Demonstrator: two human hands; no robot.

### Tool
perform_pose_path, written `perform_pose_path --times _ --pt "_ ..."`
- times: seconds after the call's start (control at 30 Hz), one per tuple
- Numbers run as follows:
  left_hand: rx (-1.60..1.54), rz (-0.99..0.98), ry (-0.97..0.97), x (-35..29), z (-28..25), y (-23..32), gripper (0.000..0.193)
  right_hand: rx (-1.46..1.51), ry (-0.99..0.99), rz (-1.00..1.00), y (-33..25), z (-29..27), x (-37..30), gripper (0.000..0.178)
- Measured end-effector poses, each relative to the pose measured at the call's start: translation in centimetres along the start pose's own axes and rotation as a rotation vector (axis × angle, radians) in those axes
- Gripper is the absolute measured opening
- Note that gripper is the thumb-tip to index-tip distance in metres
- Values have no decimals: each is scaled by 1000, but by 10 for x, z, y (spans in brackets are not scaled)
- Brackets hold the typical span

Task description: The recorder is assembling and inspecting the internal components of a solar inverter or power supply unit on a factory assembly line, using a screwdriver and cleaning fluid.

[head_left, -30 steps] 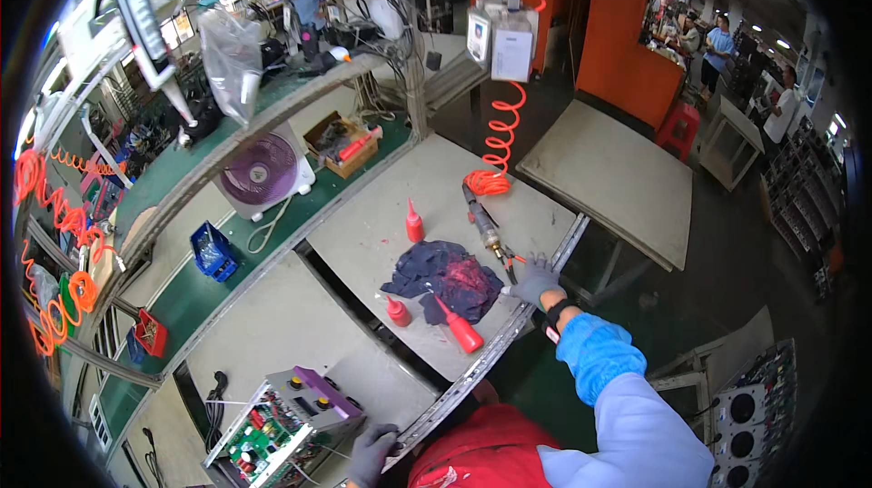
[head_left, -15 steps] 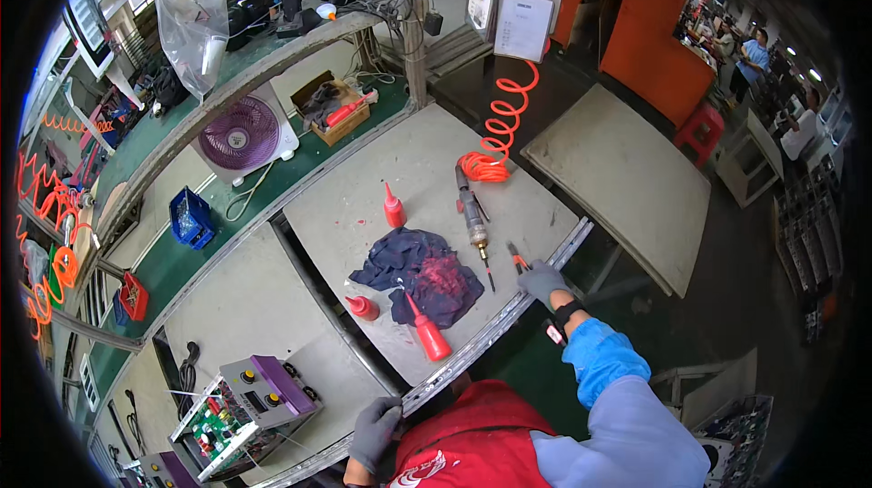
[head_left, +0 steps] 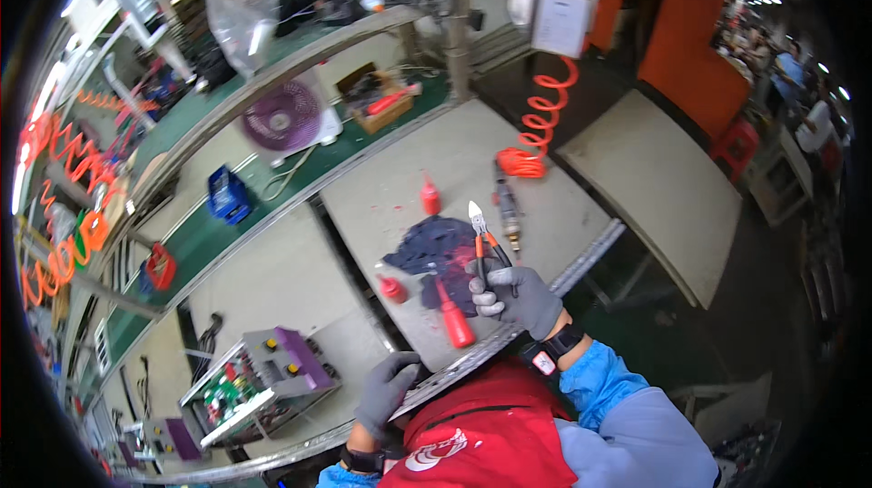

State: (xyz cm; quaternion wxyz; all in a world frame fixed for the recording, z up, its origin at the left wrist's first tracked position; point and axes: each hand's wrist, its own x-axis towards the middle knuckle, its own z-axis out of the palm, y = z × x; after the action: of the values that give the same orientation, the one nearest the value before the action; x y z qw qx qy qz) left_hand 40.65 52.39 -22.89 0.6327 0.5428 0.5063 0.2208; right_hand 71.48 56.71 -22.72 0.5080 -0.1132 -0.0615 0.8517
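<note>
Head view: gloved right hand (head_left: 525, 302) is gripping orange-and-black cutters (head_left: 480, 232), fingers wrapping the handles, tips pointing away from the wearer. Gloved left hand (head_left: 386, 394) is resting by the metal bench edge (head_left: 589, 256), fingers bending; cannot tell whether it is holding anything.

Beyond the right hand, slightly right of the cutter tips, an air driver (head_left: 507, 206) is lying on the bench. Left of that hand, a crumpled dark cloth (head_left: 431, 247) is spreading out, and a large red bottle (head_left: 454, 320) is lying with its nozzle toward the cloth.

Risks, my judgement: a low sweep leftward could be catching cloth on the cutter tips, or be knocking the bottle and spilling it. A loosening grip could be dropping the cutters. Left of the left hand, an exposed circuit board (head_left: 227, 390) is sitting unprotected; a careless sleeve could be snagging its parts.
</note>
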Motion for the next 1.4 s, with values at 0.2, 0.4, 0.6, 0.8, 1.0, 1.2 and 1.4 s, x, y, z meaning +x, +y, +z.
perform_pose_path --times 0.2,0.4,0.6,0.8,1.0,1.2,1.4 --pt "93 -69 206 -68 -31 -35 28 -645 -70 89 62 52 51 43" --pt "-186 -26 672 -156 -88 -33 27 -1802 -184 74 136 107 78 60" --pt "-232 185 872 -177 -182 18 33 -2370 -258 -380 203 161 103 72" --pt "-295 181 517 -130 -256 40 46 -2725 -200 -432 248 229 124 70" --pt "-254 284 243 -108 -275 40 32 -2912 15 -281 288 247 126 65" --pt "-308 343 247 -103 -279 33 25 -2995 217 -262 303 258 124 62" --pt "-335 349 226 -97 -272 27 23 -3032 225 -83 307 265 132 62"
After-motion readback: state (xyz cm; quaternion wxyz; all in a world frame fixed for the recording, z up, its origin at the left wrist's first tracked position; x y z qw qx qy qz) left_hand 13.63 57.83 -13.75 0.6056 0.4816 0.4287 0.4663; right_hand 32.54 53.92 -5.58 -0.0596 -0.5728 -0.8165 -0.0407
